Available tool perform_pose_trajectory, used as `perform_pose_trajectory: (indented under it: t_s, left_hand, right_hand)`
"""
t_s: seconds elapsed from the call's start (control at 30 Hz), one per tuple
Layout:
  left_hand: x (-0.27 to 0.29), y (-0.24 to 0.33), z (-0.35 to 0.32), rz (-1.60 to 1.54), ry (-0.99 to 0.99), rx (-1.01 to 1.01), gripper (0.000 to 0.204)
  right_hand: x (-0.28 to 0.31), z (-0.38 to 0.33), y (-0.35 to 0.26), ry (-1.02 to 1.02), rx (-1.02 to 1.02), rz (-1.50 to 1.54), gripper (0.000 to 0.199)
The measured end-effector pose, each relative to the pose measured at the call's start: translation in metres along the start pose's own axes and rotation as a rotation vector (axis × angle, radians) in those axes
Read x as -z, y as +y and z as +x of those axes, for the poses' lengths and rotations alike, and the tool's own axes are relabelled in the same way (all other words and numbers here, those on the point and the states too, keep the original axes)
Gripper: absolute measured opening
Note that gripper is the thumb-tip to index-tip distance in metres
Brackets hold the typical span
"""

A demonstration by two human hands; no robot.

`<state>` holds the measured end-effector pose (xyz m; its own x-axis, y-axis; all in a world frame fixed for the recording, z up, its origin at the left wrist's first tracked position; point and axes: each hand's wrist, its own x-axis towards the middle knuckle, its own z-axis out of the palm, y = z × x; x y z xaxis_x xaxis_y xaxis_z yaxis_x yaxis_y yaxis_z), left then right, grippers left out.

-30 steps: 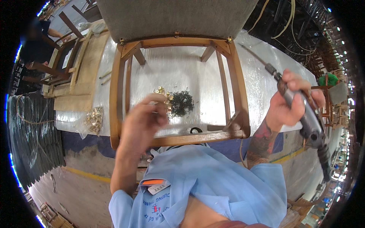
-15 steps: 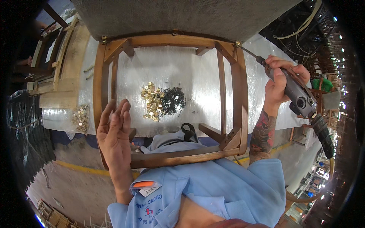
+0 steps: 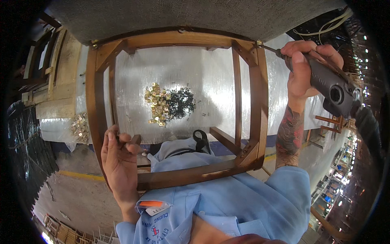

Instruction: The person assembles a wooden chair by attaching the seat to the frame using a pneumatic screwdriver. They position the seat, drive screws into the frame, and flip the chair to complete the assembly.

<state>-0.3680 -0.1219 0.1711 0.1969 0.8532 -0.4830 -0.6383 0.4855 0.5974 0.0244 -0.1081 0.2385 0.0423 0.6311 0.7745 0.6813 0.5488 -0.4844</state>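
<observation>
My right hand (image 3: pixel 302 67) is wrapped round a grey power screwdriver (image 3: pixel 331 87). Its long bit reaches a small brass-coloured bracket (image 3: pixel 259 43) at the far right corner of a brown wooden chair frame (image 3: pixel 258 110). A grey upholstered panel (image 3: pixel 191 14) meets the frame's far rail, and a second bracket (image 3: pixel 94 44) sits at the far left corner. My left hand (image 3: pixel 120 166) is beside the frame's near left corner, palm up, its fingers curled in toward the thumb. Whether something small lies between those fingertips is unclear.
Inside the frame's opening, a pile of brass-coloured brackets (image 3: pixel 157 103) lies beside dark screws (image 3: pixel 181 103) on the plastic-covered table (image 3: pixel 215 81). A bag of similar pieces (image 3: pixel 80 128) rests at left. Wooden parts (image 3: pixel 61 77) stand beyond it. A dark hose (image 3: pixel 369 130) trails from the screwdriver.
My left hand's fingers have curled in from a more stretched pose. The screwdriver's rear has swung nearer the camera, its bit staying at the bracket. The frame appears slightly larger and shifted in view.
</observation>
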Motion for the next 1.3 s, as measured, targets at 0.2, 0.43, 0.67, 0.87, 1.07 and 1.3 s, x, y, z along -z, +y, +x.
perform_pose_trajectory:
  t_s: [0.2, 0.43, 0.67, 0.87, 1.07, 1.3]
  left_hand:
    - [-0.004, 0.006, -0.002, 0.044, 0.084, 0.101, 0.02]
    - [0.011, 0.006, -0.001, -0.012, -0.001, 0.159, 0.02]
    - [0.014, 0.007, -0.017, -0.018, -0.082, 0.117, 0.024]
    - [0.011, -0.004, -0.024, -0.052, -0.27, -0.04, 0.018]
    - [0.018, 0.008, -0.055, -0.112, -0.426, -0.062, 0.022]
    - [0.045, 0.048, -0.087, -0.026, -0.547, -0.261, 0.021]
  right_hand:
    - [-0.008, -0.005, 0.0, 0.039, 0.06, -0.096, 0.049]
    - [-0.007, 0.001, 0.025, 0.118, 0.034, 0.141, 0.039]
    - [-0.023, 0.002, 0.036, 0.192, -0.228, -0.023, 0.024]
    - [-0.026, 0.027, 0.029, 0.192, -0.122, 0.099, 0.018]
    - [-0.029, 0.029, 0.025, 0.291, -0.201, 0.168, 0.013]
    - [-0.036, 0.053, 0.017, 0.311, -0.307, 0.054, 0.022]
